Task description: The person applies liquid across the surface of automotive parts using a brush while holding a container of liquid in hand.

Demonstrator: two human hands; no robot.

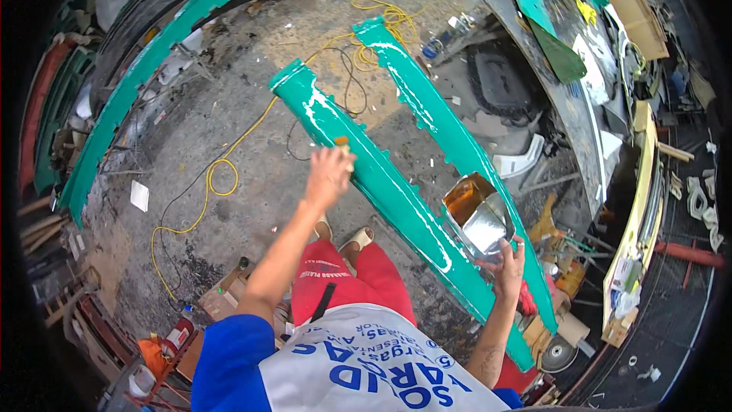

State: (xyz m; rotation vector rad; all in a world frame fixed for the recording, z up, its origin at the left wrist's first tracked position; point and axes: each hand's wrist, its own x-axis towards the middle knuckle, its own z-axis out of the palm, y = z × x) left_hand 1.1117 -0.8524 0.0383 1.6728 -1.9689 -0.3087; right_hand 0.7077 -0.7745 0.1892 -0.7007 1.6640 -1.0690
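Note:
My left hand (328, 175) is closed on what looks like a small brush (342, 143) with an orange-brown tip, blurred and mostly hidden by the fingers. It is over the upper part of a long green panel (362, 172), beside its left edge; I cannot tell whether the tip touches. Whitish streaks run along this panel. In my right hand (505, 265) is a cut-open metal can (480, 217) with a shiny outside and a brownish inside, held above the gap between this panel and a second long green panel (427, 114).
Another long green panel (164, 65) curves along the left. A yellow cable (223, 175) and a dark one trail over the grey floor (252, 114). Car body parts (526, 23) lean at the right, near a pale beam (637, 221). A wheel (559, 356) lies lower right.

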